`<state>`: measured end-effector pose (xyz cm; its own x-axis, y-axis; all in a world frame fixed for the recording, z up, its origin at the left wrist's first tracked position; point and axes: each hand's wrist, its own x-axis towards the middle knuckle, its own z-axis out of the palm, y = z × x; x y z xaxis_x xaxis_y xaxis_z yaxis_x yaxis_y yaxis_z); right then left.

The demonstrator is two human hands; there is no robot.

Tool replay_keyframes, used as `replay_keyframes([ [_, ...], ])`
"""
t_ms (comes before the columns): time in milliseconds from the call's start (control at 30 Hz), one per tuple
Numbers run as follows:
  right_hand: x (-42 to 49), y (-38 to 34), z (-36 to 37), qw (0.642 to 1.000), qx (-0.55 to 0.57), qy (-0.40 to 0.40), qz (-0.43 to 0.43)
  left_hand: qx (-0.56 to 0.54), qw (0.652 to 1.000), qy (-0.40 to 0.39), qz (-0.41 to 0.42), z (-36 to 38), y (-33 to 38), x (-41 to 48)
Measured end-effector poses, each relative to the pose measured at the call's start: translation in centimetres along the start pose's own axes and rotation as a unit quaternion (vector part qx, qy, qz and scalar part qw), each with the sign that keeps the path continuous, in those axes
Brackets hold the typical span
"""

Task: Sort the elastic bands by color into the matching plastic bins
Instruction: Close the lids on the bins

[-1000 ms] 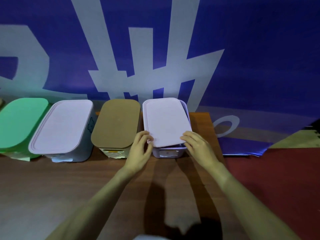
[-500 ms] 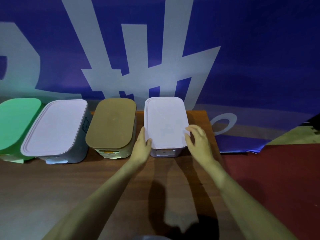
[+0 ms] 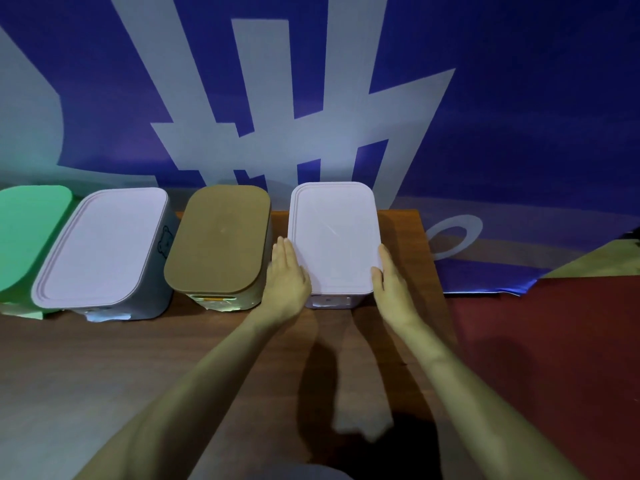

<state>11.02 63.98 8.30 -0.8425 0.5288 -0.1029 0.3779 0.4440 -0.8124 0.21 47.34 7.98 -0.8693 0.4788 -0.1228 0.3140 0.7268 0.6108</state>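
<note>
**Both hands flank the right-end bin**

The left hand and right hand are flat, fingers straight, pressing either side of the lidded pale lilac rectangular plastic bin at the right end of the row on the brown wooden counter. The left hand sits in the gap beside the brown-lidded bin. Further left stand a grey bin with a lilac lid and a green-lidded bin, both closed. A blue-and-white banner hangs behind.

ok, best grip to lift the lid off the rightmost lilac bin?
Grip the pale lilac rectangular plastic lid by its two long side edges, one hand from each side. It lies flat, its lip overhanging its lilac plastic bin; left hand and right hand flank it there.
</note>
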Motion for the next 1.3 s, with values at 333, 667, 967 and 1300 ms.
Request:
replay_keyframes([
  [333,1.2,0.3,-1.4,0.974,-0.209,0.032,-0.085,0.216,0.976,0.001,0.04,-0.2,2.2,5.2],
  [667,10.5,-2.4,-0.1,0.958,-0.278,-0.058,-0.032,0.253,0.967,0.002,0.042,0.8,1.5,5.7],
  [967,11.3,-1.7,0.2,0.979,-0.198,-0.012,-0.035,0.244,0.968,-0.016,0.052,0.7,1.5,5.8],
  [1300,18.8,-3.9,0.1,0.995,0.003,0.017,0.096,0.27,0.96,0.031,0.069,0.8,2.5,7.4],
])
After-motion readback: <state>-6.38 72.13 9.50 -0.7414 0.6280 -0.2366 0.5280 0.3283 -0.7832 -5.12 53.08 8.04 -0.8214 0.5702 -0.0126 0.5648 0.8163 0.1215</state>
